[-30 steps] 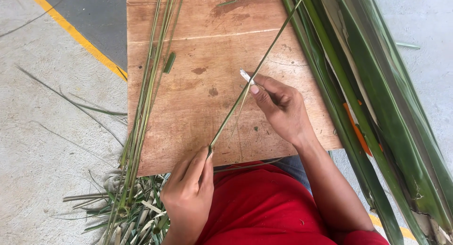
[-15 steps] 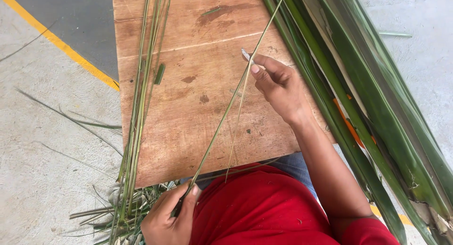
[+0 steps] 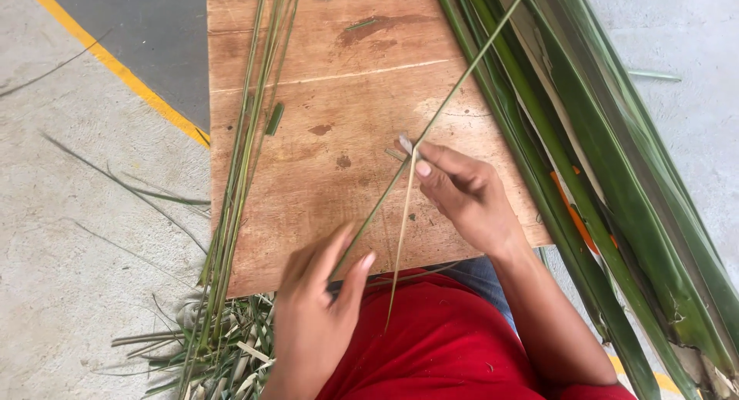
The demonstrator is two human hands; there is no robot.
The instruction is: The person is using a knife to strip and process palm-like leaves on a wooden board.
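A long thin green leaf rib runs diagonally across the wooden board from the upper right down to me. My left hand pinches its near end at the board's front edge. My right hand holds a small blade against the rib near the board's middle. A pale peeled strip hangs down from the blade toward my red clothing.
A bundle of stripped ribs lies along the board's left side. Leaf scraps are piled on the concrete floor at lower left. Broad green palm leaves lie at right. A yellow floor line crosses upper left.
My left hand has moved up onto the board's front edge, gripping the rib higher. A pale strip has peeled off and hangs from the blade. The view has shifted slightly.
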